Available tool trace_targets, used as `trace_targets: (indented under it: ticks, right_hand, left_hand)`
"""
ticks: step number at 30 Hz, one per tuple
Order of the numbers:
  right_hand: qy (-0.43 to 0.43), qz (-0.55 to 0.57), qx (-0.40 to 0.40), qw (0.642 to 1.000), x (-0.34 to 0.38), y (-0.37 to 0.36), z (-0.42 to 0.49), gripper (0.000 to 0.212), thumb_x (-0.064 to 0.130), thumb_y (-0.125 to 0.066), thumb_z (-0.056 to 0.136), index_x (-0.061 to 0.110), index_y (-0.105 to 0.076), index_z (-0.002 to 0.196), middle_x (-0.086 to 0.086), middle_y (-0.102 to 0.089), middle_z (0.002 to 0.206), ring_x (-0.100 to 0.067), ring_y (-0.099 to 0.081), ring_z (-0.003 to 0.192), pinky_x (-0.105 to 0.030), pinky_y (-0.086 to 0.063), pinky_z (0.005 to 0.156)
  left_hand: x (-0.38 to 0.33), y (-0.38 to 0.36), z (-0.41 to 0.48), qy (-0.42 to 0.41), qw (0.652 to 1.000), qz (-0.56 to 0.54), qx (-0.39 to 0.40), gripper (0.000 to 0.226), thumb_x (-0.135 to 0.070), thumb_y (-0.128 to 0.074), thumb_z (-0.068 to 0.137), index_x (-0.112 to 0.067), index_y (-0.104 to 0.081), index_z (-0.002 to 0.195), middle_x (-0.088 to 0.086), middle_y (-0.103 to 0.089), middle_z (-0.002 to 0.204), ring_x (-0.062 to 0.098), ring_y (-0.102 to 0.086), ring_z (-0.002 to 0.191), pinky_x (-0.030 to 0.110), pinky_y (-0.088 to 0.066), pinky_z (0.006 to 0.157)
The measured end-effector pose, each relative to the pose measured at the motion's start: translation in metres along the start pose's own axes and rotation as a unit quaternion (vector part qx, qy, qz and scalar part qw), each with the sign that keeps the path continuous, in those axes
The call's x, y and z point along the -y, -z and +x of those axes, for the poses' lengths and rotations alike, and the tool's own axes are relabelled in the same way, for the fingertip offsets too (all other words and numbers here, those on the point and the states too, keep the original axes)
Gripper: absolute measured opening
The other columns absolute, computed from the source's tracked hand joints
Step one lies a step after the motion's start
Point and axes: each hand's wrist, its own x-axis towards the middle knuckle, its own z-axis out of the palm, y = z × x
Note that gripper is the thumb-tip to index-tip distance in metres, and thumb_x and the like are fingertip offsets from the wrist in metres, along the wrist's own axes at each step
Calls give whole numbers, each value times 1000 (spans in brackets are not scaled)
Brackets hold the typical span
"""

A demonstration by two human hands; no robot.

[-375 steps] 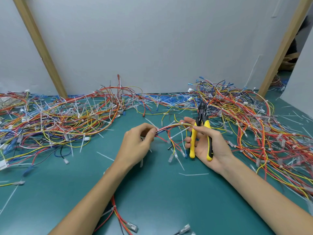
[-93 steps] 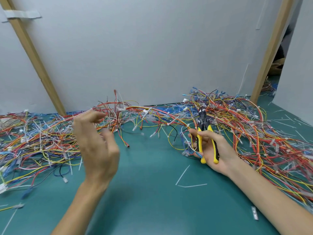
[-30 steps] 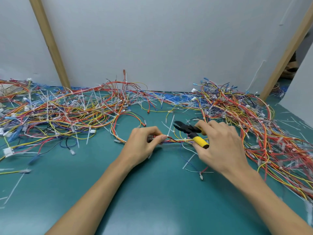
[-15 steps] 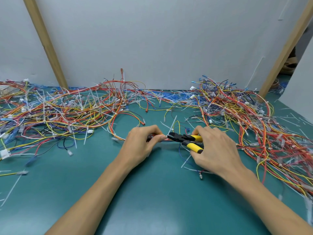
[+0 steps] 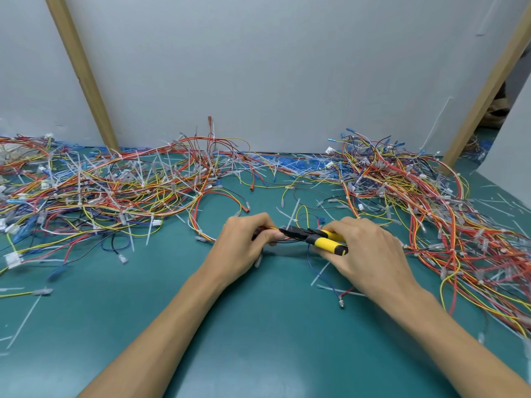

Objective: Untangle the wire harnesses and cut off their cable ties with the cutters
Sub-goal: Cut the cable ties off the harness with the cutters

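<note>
Your left hand (image 5: 244, 242) pinches a thin harness of red, yellow and black wires (image 5: 284, 240) between thumb and curled fingers. Your right hand (image 5: 365, 254) is wrapped round the yellow-handled, black-nosed cutters (image 5: 314, 238), fingers clenched over the grips.

A second ago the cutters sat up and off to the right of your left fingertips, nose open and clear of the wires. Now the nose has swung down level and lies right against those fingertips, on the bundle just beyond your pinch. The handles look drawn nearer together, though I cannot tell whether the blades have closed fully. A few seconds back your left hand was up in the air with nothing in it, so this harness is freshly picked.

A white plastic cable tie tail (image 5: 293, 211) stands up just behind the cutter nose. I judge that is the tie you are about to snip or are snipping, so the cut on this harness is at hand, not yet shown as done. Keep the blades on the tie alone, since the wires run directly under the nose and your own fingertips sit beside it.

Beyond your left knuckles sprawls the big tangled heap of coloured harnesses (image 5: 115, 191), and beyond your right knuckles a second heap (image 5: 416, 196), both bristling with white ties, so much of the job remains. Cut white tie scraps (image 5: 319, 275) lie on the green mat (image 5: 258, 326) under your right wrist.
</note>
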Motion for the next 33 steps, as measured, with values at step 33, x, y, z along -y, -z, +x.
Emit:
trace_targets:
  ticks: [33]
  right_hand:
    - [-22, 68, 86, 994, 5, -4, -3, 69, 80, -31, 84, 15, -48, 66, -9, -51, 62, -31, -49, 70, -38, -39, 62]
  left_hand:
    - [-14, 5, 5, 57, 997, 24, 53, 34, -16, -47, 105, -17, -61, 74, -33, -55, 48, -11, -52, 49, 7, -33, 54]
